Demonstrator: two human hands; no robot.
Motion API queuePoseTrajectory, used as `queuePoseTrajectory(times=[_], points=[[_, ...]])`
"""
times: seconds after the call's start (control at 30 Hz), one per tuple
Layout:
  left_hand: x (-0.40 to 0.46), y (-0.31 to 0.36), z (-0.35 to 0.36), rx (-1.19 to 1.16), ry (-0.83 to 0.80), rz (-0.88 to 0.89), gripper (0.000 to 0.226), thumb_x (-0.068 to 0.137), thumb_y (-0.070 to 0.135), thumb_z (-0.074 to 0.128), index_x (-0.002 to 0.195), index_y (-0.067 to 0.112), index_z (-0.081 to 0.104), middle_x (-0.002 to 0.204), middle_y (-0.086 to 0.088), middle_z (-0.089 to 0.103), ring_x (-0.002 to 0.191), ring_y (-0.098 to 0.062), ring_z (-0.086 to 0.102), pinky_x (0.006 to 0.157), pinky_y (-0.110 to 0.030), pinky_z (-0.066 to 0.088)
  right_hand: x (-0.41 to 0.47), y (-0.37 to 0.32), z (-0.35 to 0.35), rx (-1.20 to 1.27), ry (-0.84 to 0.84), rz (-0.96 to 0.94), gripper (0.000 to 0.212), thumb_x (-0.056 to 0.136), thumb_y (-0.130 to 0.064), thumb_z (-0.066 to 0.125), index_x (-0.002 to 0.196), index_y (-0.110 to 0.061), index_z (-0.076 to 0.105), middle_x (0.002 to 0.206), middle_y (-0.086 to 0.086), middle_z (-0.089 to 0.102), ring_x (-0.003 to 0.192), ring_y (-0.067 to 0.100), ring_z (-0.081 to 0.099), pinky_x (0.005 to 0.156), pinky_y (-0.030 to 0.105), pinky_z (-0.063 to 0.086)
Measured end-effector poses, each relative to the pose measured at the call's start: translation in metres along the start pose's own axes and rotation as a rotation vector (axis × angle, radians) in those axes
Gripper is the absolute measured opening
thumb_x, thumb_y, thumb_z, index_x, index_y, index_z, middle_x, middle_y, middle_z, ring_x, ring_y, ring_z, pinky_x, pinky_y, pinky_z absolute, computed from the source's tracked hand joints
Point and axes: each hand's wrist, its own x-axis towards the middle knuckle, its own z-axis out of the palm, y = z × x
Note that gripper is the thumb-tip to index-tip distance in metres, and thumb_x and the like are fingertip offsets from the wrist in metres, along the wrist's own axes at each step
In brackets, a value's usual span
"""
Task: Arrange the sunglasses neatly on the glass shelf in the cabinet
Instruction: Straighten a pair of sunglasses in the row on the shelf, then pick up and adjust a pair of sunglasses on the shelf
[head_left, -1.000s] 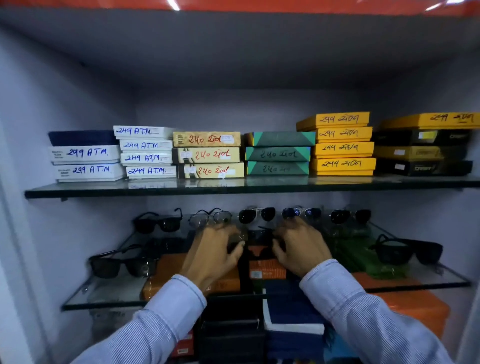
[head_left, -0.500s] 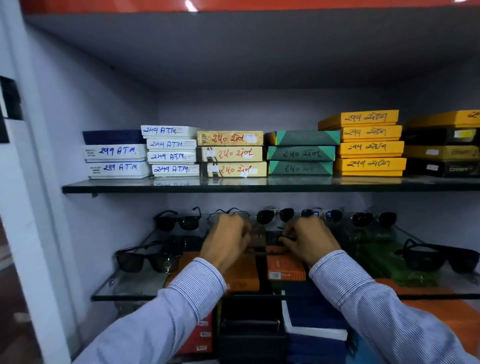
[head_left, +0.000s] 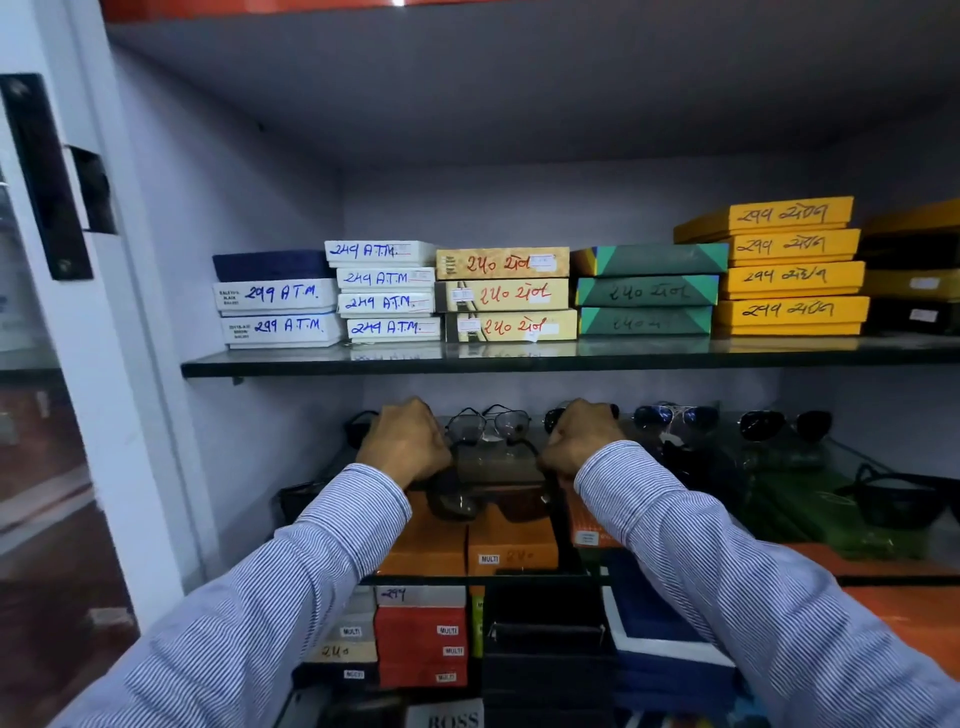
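Hidden: both hands are covering parts of the back-row sunglasses (head_left: 488, 423); the dark pair (head_left: 485, 493) they are gripping is blurring into the boxes below.
Left hand (head_left: 404, 441): curling into a fist around the dark pair's left end.
Right hand (head_left: 581, 439): closing on its right end.
Change: the view is sitting further right than a second ago; the hands are now further apart, holding the pair between them above the glass shelf (head_left: 883, 564).
Shelf: more sunglasses are lining the back, one pair (head_left: 904, 496) lying at the right.
Room: labelled boxes (head_left: 504, 293) are stacking on the upper shelf (head_left: 519, 361); a door frame (head_left: 119, 312) is standing left.
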Motion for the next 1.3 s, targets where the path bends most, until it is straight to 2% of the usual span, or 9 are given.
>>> queuePoseTrajectory(times=[0.1, 0.33, 0.5, 0.6, 0.8, 0.93, 1.1, 1.2, 1.3], points=[[0.003, -0.004, 0.003, 0.043, -0.019, -0.018, 0.015, 0.080, 0.017, 0.079, 0.093, 0.009, 0.077, 0.105, -0.011, 0.075, 0.095, -0.029, 0.073, 0.089, -0.044, 0.063, 0.001, -0.002, 0.007, -0.015, -0.009, 0.023, 0.031, 0.073, -0.017, 0.078, 0.099, -0.001, 0.074, 0.101, 0.015, 0.072, 0.093, 0.028, 0.070, 0.083, 0.037, 0.061], [0.003, -0.010, 0.009, 0.120, -0.031, 0.033, 0.021, 0.080, 0.019, 0.077, 0.098, 0.008, 0.074, 0.101, -0.011, 0.073, 0.092, -0.028, 0.072, 0.083, -0.046, 0.064, 0.001, 0.000, 0.020, 0.030, 0.022, 0.021, 0.030, 0.076, -0.017, 0.079, 0.100, -0.001, 0.072, 0.101, 0.015, 0.073, 0.093, 0.028, 0.071, 0.086, 0.038, 0.061], [0.000, -0.007, 0.006, 0.110, 0.017, 0.083, 0.014, 0.079, 0.021, 0.080, 0.089, 0.014, 0.073, 0.100, -0.005, 0.073, 0.090, -0.025, 0.071, 0.082, -0.044, 0.063, 0.001, 0.024, -0.004, 0.023, 0.144, 0.038, 0.023, 0.079, -0.030, 0.076, 0.087, -0.008, 0.078, 0.090, 0.013, 0.075, 0.081, 0.025, 0.070, 0.082, 0.036, 0.060], [-0.009, 0.009, 0.004, 0.080, 0.094, 0.192, 0.007, 0.081, 0.023, 0.079, 0.084, 0.018, 0.074, 0.095, -0.003, 0.076, 0.091, -0.024, 0.073, 0.082, -0.041, 0.062, 0.008, 0.053, -0.037, -0.164, 0.206, 0.029, 0.019, 0.081, -0.022, 0.071, 0.094, -0.011, 0.080, 0.100, 0.016, 0.075, 0.088, 0.032, 0.071, 0.086, 0.038, 0.059], [-0.023, 0.057, 0.022, -0.031, 0.079, 0.357, 0.012, 0.085, 0.029, 0.079, 0.088, 0.018, 0.079, 0.086, 0.005, 0.071, 0.080, -0.013, 0.066, 0.083, -0.035, 0.061, 0.013, 0.087, -0.035, -0.535, 0.053, 0.006, 0.036, 0.089, -0.012, 0.059, 0.125, -0.009, 0.065, 0.127, 0.016, 0.065, 0.115, 0.034, 0.064, 0.094, 0.041, 0.055], [-0.027, 0.077, 0.040, -0.057, 0.044, 0.403, 0.013, 0.085, 0.030, 0.078, 0.089, 0.018, 0.079, 0.095, 0.000, 0.076, 0.091, -0.017, 0.071, 0.085, -0.040, 0.062, 0.011, 0.099, -0.039, -0.467, 0.091, -0.029, 0.029, 0.088, -0.010, 0.063, 0.116, -0.008, 0.070, 0.120, 0.019, 0.067, 0.108, 0.034, 0.066, 0.089, 0.040, 0.056], [-0.029, 0.102, 0.058, -0.105, 0.038, 0.447, 0.033, 0.091, 0.034, 0.073, 0.119, 0.017, 0.076, 0.117, -0.007, 0.076, 0.105, -0.021, 0.071, 0.095, -0.039, 0.059, 0.002, 0.098, -0.060, -0.276, 0.102, -0.148, 0.026, 0.083, -0.016, 0.073, 0.108, -0.009, 0.074, 0.112, 0.017, 0.069, 0.103, 0.033, 0.066, 0.088, 0.031, 0.049], [-0.030, 0.115, 0.065, -0.127, 0.066, 0.436, 0.032, 0.090, 0.031, 0.075, 0.118, 0.016, 0.077, 0.114, -0.005, 0.078, 0.096, -0.017, 0.072, 0.092, -0.035, 0.060, -0.002, 0.100, -0.070, -0.173, 0.094, -0.239, 0.032, 0.080, -0.018, 0.078, 0.112, -0.016, 0.075, 0.115, 0.011, 0.071, 0.105, 0.026, 0.067, 0.098, 0.033, 0.051], [-0.029, 0.124, 0.064, -0.134, 0.054, 0.410, 0.026, 0.083, 0.026, 0.082, 0.106, 0.014, 0.079, 0.098, -0.003, 0.079, 0.083, -0.011, 0.070, 0.087, -0.031, 0.061, -0.006, 0.106, -0.079, -0.123, 0.068, -0.316, 0.031, 0.079, -0.016, 0.079, 0.110, -0.015, 0.077, 0.110, 0.007, 0.076, 0.100, 0.020, 0.070, 0.097, 0.033, 0.054]])
